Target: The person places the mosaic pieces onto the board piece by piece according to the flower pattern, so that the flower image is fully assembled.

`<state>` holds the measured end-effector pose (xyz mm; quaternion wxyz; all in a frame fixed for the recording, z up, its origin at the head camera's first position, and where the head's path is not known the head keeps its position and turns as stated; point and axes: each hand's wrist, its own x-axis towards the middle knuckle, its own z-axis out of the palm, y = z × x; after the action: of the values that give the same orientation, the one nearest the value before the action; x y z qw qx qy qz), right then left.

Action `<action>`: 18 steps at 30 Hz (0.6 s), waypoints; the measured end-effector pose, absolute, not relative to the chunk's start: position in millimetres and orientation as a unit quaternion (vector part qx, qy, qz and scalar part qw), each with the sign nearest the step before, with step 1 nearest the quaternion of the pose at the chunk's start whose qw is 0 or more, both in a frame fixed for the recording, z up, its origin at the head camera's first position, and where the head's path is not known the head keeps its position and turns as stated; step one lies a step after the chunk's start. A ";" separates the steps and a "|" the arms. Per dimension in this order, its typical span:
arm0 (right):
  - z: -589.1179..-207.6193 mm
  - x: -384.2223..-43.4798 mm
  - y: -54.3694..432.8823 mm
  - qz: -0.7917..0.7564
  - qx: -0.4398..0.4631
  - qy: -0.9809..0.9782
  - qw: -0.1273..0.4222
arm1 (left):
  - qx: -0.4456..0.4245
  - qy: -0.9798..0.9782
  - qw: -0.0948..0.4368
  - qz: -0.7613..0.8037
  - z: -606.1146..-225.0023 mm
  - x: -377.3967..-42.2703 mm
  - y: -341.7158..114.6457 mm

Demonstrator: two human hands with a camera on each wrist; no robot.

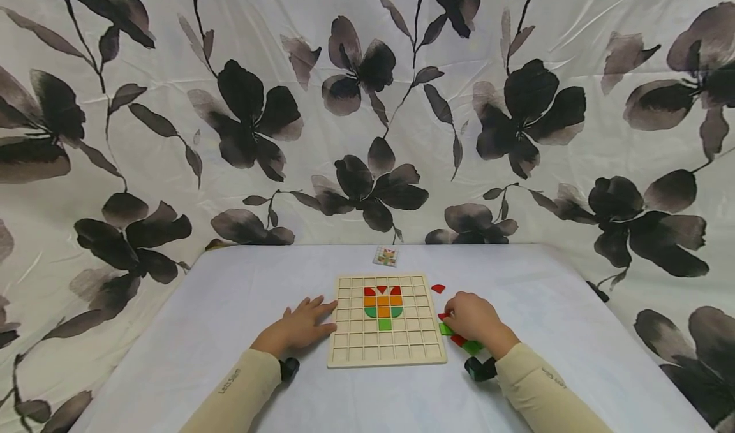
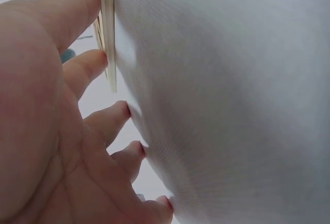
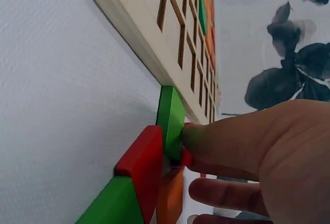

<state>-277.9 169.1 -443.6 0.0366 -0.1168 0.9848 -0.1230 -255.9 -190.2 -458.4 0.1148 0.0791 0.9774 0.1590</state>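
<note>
A square wooden grid board [image 1: 356,359] lies on the white-covered table, with red, orange and green tiles forming a flower-like figure in its upper middle. My left hand [image 1: 304,323] is spread beside the board's left edge; in the left wrist view its thumb and one finger touch the edge, while other fingertips meet the cloth. At the board's right side, my right hand [image 1: 475,318] has its fingers curled and pinches a small red tile [image 3: 186,156], largely hidden by the thumb. A green tile [image 3: 170,123] leans close against the board there.
Near the right hand lie another red tile [image 3: 147,159], a second green tile [image 3: 116,203] and an orange tile [image 3: 170,195]. A red rounded tile [image 1: 438,288] sits farther back. Behind the board is a small pattern card [image 1: 386,256]; a floral cloth [image 1: 367,114] hangs beyond the table.
</note>
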 end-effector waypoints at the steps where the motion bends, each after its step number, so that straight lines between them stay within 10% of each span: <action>1: -443.8 -278.2 168.8 -0.125 -0.117 0.985 0.035 | 0.080 0.977 0.114 0.159 -458.9 -256.0 -190.2; 18: -437.5 -275.0 137.4 -0.307 -0.207 0.928 0.043 | 0.076 0.978 0.112 0.158 -460.5 -257.1 -190.1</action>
<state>-275.0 137.4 -437.5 0.0432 -0.2067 0.9280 -0.3068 -257.1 -190.1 -460.5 0.1120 0.0762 0.9781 0.1581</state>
